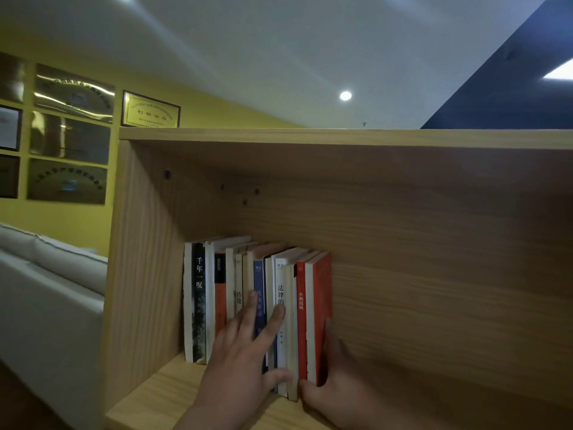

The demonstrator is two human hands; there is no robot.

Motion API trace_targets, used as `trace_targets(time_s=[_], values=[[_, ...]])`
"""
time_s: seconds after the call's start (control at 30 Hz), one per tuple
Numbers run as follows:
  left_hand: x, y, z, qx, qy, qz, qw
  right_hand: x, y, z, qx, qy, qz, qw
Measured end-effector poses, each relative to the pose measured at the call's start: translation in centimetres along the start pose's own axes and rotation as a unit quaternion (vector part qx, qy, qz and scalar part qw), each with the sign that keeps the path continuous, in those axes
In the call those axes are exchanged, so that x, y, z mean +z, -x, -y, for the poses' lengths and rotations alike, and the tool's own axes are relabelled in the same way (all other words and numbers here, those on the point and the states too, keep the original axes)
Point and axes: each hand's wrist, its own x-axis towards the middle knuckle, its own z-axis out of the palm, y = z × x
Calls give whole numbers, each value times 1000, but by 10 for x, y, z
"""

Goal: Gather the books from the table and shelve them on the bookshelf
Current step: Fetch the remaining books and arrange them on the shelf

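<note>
Books [257,302] stand upright at the left of the bookshelf [403,243] compartment. The left hand [245,361], fingers spread, presses flat on the spines; the right hand [335,380] cups the red end book [321,305]. Best squared by pushing evenly.

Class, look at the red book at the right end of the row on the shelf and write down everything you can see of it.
The red book is a paperback with a red cover, a red spine bearing white characters, and pale page edges on top. It stands upright, last on the right of the row, on the wooden shelf. A cream book presses its left side. The right hand cups its outer cover and lower front corner; the left hand rests on neighbouring spines.
</note>
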Motion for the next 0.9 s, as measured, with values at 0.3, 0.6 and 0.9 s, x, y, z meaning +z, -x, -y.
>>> trace_targets(time_s=[0.3, 0.6, 0.9], values=[[2, 5, 5, -34, 121, -33, 992, 6, -5, -9, -8, -55, -22, 998], [5, 5, 10, 4, 120, -53, 991, 8, -4, -2, 8, -38, -33, 999], [5, 7, 7, -20, 202, -61, 977, 14, -5, -6, 18, -26, -53, 998]])
